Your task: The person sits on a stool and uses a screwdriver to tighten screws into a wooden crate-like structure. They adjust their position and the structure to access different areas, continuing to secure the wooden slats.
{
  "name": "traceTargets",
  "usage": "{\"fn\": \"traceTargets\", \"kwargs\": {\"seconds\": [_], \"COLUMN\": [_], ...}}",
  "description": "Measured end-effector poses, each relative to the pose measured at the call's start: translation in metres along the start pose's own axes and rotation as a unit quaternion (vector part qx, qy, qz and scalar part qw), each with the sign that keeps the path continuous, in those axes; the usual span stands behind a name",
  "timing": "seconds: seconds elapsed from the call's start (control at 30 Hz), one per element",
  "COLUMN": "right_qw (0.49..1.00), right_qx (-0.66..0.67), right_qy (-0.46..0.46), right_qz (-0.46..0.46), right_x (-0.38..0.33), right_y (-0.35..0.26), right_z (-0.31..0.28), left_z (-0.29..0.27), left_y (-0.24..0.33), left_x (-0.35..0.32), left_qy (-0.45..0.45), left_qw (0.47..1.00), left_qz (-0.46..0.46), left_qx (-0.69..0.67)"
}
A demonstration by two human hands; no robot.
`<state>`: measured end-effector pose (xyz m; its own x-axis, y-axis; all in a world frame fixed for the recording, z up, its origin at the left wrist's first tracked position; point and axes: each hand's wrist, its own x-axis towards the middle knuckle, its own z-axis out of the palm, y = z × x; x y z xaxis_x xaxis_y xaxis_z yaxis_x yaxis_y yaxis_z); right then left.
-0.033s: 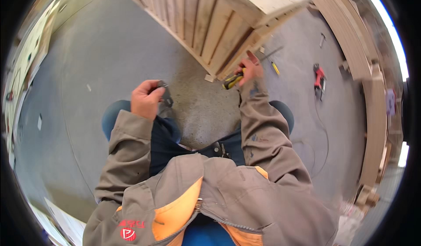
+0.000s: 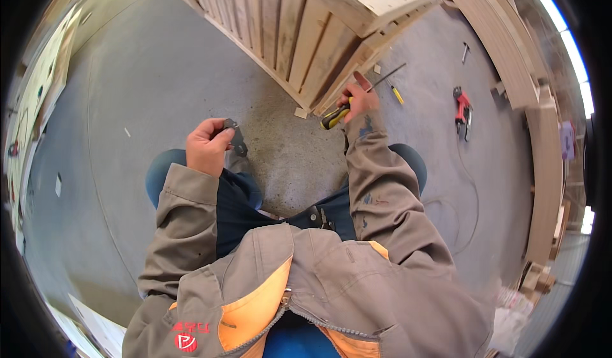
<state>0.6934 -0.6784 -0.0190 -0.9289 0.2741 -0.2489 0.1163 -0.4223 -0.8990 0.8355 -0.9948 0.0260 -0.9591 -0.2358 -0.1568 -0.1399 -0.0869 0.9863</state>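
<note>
Nothing has shifted since the earlier frame: both hands and every tool lie where they did. Seen from the head camera, the left hand (image 2: 207, 146) is raised over the left knee, fingers curled closed around a small dark metal piece (image 2: 234, 135) that sticks out to the right of the fingertips; what kind of piece it is cannot be told. The right hand (image 2: 358, 102) is stretched forward, gripping a tool with a yellow-and-black handle (image 2: 334, 118), its handle end pointing back toward the person and its thin metal shaft reaching out along the floor. That hand is just beside the lower corner of a wooden slatted crate (image 2: 299, 39), which stands on the grey concrete floor (image 2: 127, 103). A small yellow-handled screwdriver (image 2: 396, 94) lies on the floor near the right hand, and a red power tool (image 2: 461, 108) lies farther right, well apart, its thin cable trailing back across the floor. Curved stacked wooden boards (image 2: 510, 58) run along the right side.
</note>
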Motion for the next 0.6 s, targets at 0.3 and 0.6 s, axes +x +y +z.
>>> {"fn": "traceTargets", "kwargs": {"seconds": [0.3,0.6], "right_qw": [0.991,0.986], "right_qx": [-0.02,-0.062], "right_qy": [-0.086,-0.121], "right_qz": [0.101,0.1], "right_x": [-0.012,0.003], "right_y": [-0.006,-0.001], "right_z": [-0.004,-0.004], "left_z": [0.013,0.05], "left_y": [-0.001,0.023], "left_x": [0.008,0.04], "left_qy": [-0.032,-0.037], "left_qw": [0.999,0.999], "left_qz": [-0.026,-0.015], "left_qx": [-0.008,-0.011]}}
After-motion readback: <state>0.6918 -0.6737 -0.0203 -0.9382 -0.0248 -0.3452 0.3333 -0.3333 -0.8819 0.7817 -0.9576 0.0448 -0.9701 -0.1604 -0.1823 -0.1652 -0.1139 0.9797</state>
